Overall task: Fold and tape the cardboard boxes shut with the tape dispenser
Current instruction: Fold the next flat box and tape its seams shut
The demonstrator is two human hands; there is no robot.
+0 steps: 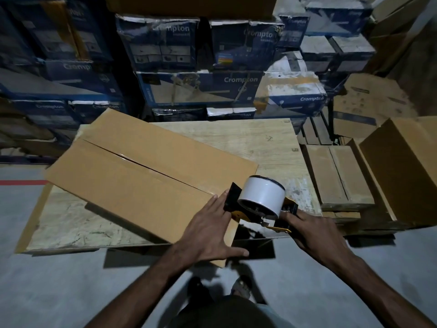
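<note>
Step in hand: taping the top seam.

The cardboard box (132,176) lies flat on the tabletop (248,143) with its flaps folded down. Its seam (146,168) runs from the box's far-left end to its near end. Sheen along the seam reads as tape already laid, but the light is poor, so I'm not certain.

The tape dispenser (260,200) sits at the box's near end, where the seam meets the edge, with the roll up. My right grip (309,233) is wrapped round its handle, just off that end. My left grip (208,233) is flat with fingers straight, pressing the box top beside the seam's near end, thumb over the near edge.

My call: this is the end of the run, not the start. The next move is to carry the tape over the box's edge and down its near wall, then tilt the blade in and tear. Left pressure is needed so the box doesn't skid.

Risk: the box's near corner overhangs the tabletop, so a hard push down could tip it.

An open box (397,166) stands well right of the box.
</note>
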